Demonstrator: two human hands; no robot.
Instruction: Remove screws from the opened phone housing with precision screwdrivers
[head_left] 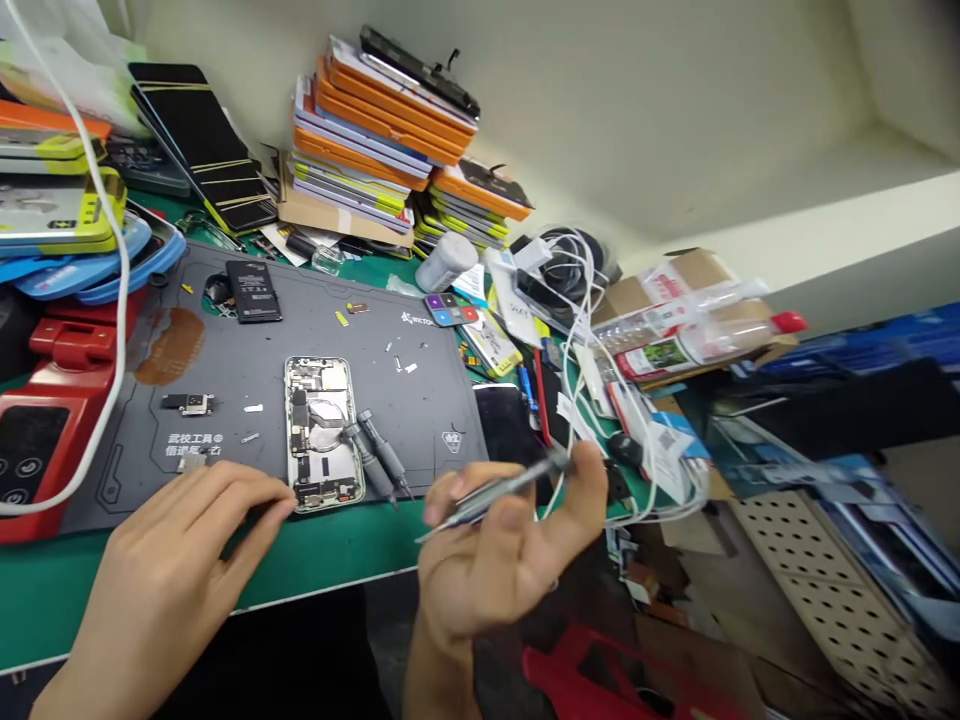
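Observation:
An opened phone (341, 465) lies on the grey work mat, its inner parts and a loose cable showing. My left hand (176, 555) is at its lower left corner, thumb and forefinger pinched together; whatever is between them, if anything, is too small to see. Raised in front of the mat's right part, my right hand (495, 560) grips a slim grey screwdriver (499, 488), slightly blurred, its thin end pointing left and down. Two more grey screwdrivers (384, 450) rest beside the phone, partly over its right edge.
The grey mat (420, 420) carries a black battery (255, 292), a small metal part (187, 403) and tiny pieces. A red device (64, 420) stands left under a white cable. Stacked boxes (367, 140) rise behind. White cables (589, 300) and a plastic bottle (697, 345) crowd the right.

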